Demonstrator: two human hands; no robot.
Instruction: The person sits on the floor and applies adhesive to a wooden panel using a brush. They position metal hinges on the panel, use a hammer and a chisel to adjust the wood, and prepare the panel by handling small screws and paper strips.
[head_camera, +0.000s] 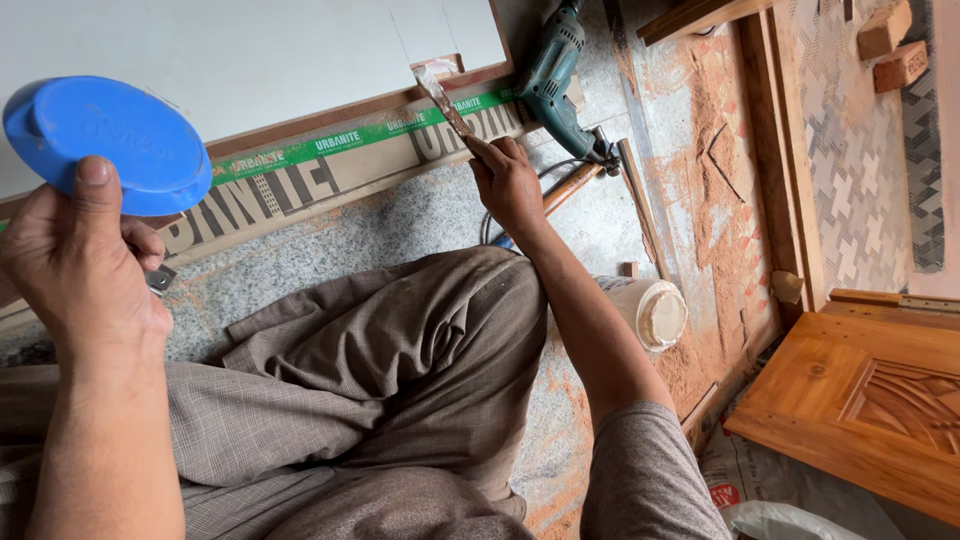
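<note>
left hand (85, 265) grip round blue lid (110, 140)

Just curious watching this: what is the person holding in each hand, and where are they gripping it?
The left hand holds a blue lid by its rim. The right hand grips a smeared scraping blade at its lower end.

speckled grey stone floor (400, 225) dusted with orange sawdust (715, 200), daylit.

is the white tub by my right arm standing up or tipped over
Tipped over: the white tub lies on its side on the floor, its round end facing the sawdust.
</note>
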